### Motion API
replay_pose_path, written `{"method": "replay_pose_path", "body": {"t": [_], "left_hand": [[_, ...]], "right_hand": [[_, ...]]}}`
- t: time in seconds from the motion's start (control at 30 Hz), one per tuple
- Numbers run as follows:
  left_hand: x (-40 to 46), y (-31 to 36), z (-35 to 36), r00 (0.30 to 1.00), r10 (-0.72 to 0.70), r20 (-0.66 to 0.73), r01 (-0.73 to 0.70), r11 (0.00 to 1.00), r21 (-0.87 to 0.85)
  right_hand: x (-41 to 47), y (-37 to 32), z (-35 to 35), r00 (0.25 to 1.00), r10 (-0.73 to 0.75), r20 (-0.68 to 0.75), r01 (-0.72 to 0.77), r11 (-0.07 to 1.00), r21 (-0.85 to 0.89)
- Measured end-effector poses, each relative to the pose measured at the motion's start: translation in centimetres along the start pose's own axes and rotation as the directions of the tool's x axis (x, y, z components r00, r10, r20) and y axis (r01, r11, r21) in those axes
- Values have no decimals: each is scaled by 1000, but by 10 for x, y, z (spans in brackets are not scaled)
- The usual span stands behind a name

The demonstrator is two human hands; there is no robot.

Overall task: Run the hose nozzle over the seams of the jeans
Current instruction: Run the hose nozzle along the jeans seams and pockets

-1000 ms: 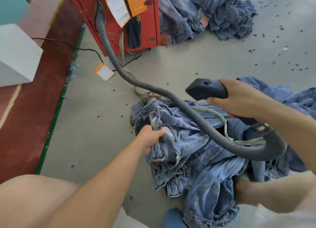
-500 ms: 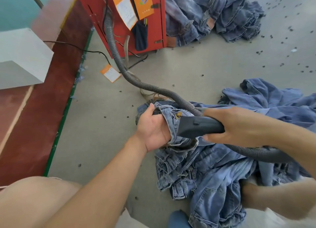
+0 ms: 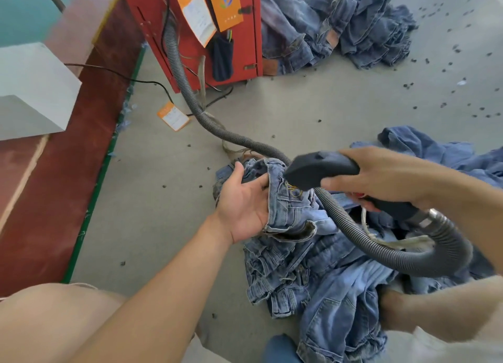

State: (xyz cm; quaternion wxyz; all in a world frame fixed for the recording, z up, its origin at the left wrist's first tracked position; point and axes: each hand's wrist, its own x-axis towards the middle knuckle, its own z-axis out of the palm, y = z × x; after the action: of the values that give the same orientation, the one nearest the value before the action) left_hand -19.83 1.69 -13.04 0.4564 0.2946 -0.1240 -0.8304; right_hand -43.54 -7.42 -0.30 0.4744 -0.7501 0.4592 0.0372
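At centre frame, jeans (image 3: 288,213) lie heaped on the floor; my left hand (image 3: 242,207) grips their bunched seam, my right hand (image 3: 381,177) wraps the nozzle (image 3: 318,172) poised above. Next: draw it along the stitching.

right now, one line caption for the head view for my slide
Right hand holds hose nozzle at jeans gripped by left hand.

The jeans (image 3: 313,253) are faded mid-blue denim with yellow-orange stitching near the nozzle (image 3: 321,169), which is matte charcoal. The ribbed hose (image 3: 190,109) is dark grey. At twelve o'clock stands a red cabinet (image 3: 190,36) with orange-and-white tags (image 3: 209,11) — another lies on the pale grey floor (image 3: 326,109), speckled with dark bits. At nine o'clock, a maroon strip (image 3: 54,185) edged green.
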Motion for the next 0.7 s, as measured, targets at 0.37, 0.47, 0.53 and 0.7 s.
{"method": "replay_pose_path", "body": {"t": [0.37,0.47,0.53,0.7], "left_hand": [[-2,-4,3,999,7,-36,-7,1000,20],[-4,-2,4,1000,6,5,-7,1000,22],[-3,-3,4,1000,2,24,-3,1000,23],[-4,-7,-1,999,-36,15,36,999,18]], "right_hand": [[16,-1,2,975,24,-222,-5,997,83],[5,-8,12,998,-53,14,55,987,-150],[14,-11,24,998,-60,22,63,983,-172],[39,-2,21,952,70,-299,-47,995,85]]}}
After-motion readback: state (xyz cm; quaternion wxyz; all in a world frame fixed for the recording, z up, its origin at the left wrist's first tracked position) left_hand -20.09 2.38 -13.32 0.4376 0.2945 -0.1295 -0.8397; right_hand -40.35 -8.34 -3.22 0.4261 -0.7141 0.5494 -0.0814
